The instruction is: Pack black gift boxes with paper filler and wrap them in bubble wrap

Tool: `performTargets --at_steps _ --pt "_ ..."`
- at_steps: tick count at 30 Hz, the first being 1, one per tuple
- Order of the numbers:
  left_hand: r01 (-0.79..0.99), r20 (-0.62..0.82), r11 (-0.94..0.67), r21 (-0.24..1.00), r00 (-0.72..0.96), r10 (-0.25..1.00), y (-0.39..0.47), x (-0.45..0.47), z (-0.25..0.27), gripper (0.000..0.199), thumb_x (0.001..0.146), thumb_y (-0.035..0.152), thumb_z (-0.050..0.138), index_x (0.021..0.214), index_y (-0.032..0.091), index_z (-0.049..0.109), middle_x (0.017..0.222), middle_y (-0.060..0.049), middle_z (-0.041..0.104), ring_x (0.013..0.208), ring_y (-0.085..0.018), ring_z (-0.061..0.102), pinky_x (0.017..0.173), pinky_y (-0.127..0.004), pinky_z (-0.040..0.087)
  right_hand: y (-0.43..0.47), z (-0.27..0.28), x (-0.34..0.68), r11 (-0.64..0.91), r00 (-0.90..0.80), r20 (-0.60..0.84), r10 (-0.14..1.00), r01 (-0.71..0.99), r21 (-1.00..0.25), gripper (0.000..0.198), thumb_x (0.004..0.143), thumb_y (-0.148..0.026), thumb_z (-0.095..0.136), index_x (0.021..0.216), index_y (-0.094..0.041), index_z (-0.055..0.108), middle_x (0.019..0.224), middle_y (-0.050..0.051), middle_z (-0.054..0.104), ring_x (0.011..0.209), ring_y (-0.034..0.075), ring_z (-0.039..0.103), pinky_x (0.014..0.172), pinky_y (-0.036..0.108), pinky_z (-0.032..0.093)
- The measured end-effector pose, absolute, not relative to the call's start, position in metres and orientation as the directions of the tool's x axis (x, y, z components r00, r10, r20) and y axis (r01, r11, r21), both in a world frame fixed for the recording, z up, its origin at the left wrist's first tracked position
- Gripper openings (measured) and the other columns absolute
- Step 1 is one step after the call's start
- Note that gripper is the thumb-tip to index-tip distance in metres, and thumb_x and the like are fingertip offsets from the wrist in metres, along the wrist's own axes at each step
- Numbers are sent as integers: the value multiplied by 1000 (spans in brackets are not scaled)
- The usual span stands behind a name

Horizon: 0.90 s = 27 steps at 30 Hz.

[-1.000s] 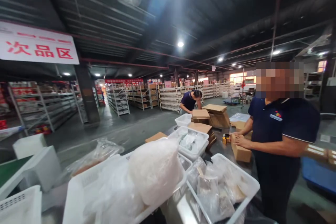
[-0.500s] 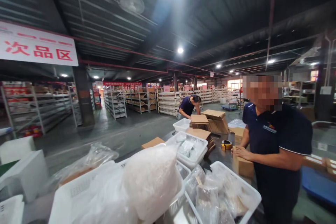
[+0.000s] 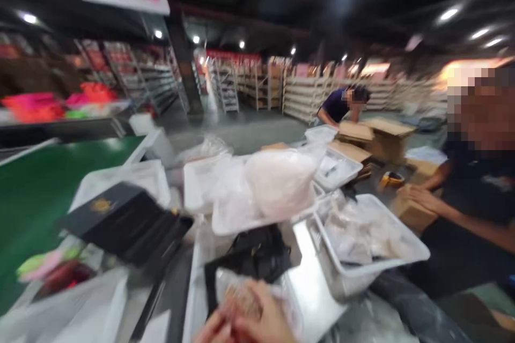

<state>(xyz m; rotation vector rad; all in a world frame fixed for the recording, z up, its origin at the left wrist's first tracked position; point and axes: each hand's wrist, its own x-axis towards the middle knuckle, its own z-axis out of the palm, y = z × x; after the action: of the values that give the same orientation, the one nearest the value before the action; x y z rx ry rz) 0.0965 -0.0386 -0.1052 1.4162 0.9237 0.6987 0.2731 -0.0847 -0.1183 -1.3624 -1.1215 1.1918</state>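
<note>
Here, the small clear packet (image 3: 246, 300) sits near, between both hands: the right hand (image 3: 270, 317) has its grip clamped on the right side; the left hand (image 3: 213, 329) meets its near left, grip too blurred to tell.

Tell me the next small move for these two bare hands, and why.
I'd probably slide the bare right hand slightly aside while the bare left hand supports the small, clear plastic packet with brownish contents: both hands crowd it, and the fingers cover part of it, so little of it shows.
</note>
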Motion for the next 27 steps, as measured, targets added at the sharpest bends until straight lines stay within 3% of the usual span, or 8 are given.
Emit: performTargets --at_steps 3,8,12,15,18,21,24,27 --pt "131 -209 171 977 388 898 -64 56 -138 50 78 54 65 117 22 68 127 -11 64 111 -29 64 94 -45 55 -106 -141 269 -197 186 -212 959 -98 -976 56 63 -49 80 107 -19 67 103 6 71 99 26 64 94 41 51" --pt "567 -91 48 823 47 995 -59 37 -184 47 80 40 52 117 13 63 120 -17 61 104 -27 64 93 -46 54 -116 -160 325 -232 499 -346 794 -276 -933 62 62 -59 80 105 -17 65 90 5 71 76 18 63 70 28 51" --pt "807 -106 -106 581 204 973 -55 52 -191 51 82 33 58 129 12 57 141 -19 50 132 -33 48 110 -47 41 -120 -165 344 -212 552 -305 776 -227 -950 65 60 -59 81 108 -18 64 94 5 71 78 18 64 70 28 51" --pt "859 -268 -243 451 390 881 -60 60 -183 34 84 29 63 116 17 65 134 -14 59 128 -31 53 115 -50 32 -113 -157 330 -160 528 -158 834 -42 -986 57 74 -61 69 109 -17 66 102 8 71 91 21 65 80 30 52" --pt "869 -384 -276 411 440 812 -66 63 -179 30 85 13 58 114 18 65 113 -9 70 115 -26 61 117 -53 27 -93 -145 305 52 374 119 920 183 -982 48 89 -53 54 121 -18 60 112 9 69 99 21 65 86 32 52" --pt "882 -375 -256 395 409 832 -69 64 -177 38 85 7 53 120 17 63 116 -10 70 116 -26 61 113 -49 34 -67 -141 281 312 -48 330 943 478 -821 42 91 -37 52 130 -19 56 115 11 67 101 23 63 89 37 52" --pt "875 -348 -267 403 417 840 -74 62 -176 35 87 7 51 117 19 65 115 -8 71 113 -26 62 108 -47 39 -48 -150 268 384 -424 78 902 709 -592 43 84 -32 65 126 -21 62 117 13 67 110 30 61 95 48 48" --pt "855 -248 -310 417 435 866 -83 56 -175 33 88 5 47 109 21 67 103 -5 73 103 -24 64 108 -50 38 -46 -162 268 349 -457 -37 889 726 -593 44 84 -34 68 126 -23 63 127 13 64 120 32 55 103 54 42"
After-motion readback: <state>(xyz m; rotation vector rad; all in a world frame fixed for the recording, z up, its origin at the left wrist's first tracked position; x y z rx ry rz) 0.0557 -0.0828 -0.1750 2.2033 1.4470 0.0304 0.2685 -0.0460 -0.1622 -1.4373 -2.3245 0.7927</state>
